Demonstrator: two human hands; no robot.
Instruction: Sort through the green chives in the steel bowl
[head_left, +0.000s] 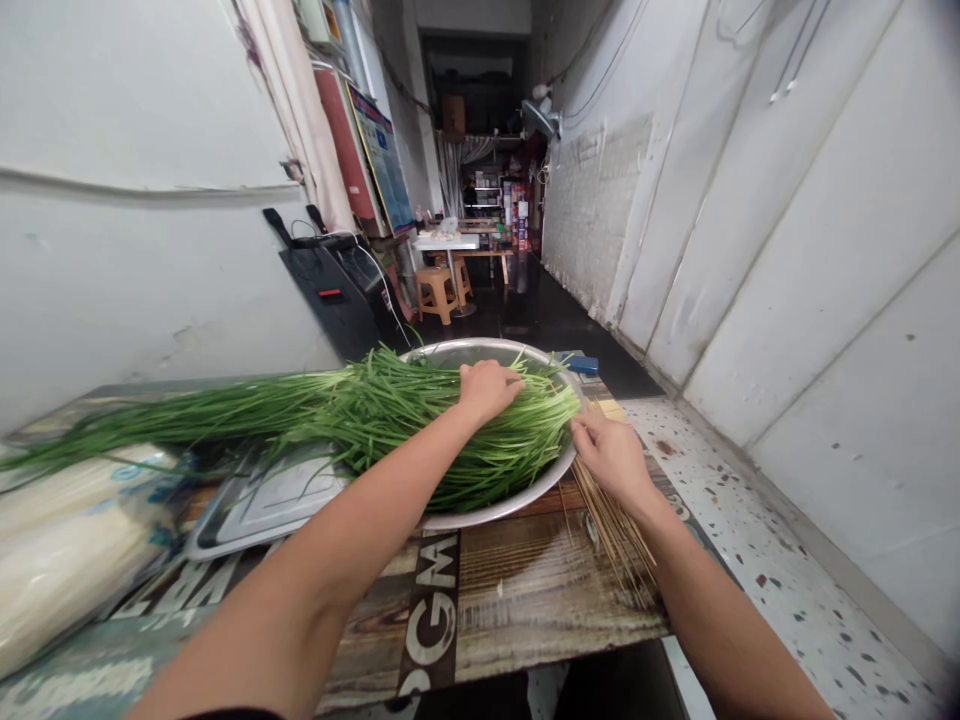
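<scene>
A big heap of garlic chives (450, 430) fills a round metal basin (517, 500) on the table, pale stem ends to the right. My left hand (487, 388) rests on top of the heap, its fingers curled round some stems. At the basin's right rim, the fingers of my right hand (611, 450) are pinched at the pale stem ends; the fingertips are partly hidden. Thin bamboo skewers (611, 530) lie in a loose bundle under and beside my right hand. More long chives (202, 415) stretch leftward out of the basin across the table.
A metal tray (277, 500) sits left of the basin, with a plastic-wrapped white package (82, 540) beside it. Behind the basin's right rim lies a blue object (581, 364). The wood-patterned table (525, 600) ends at a near edge. Stools (437, 292) stand farther back.
</scene>
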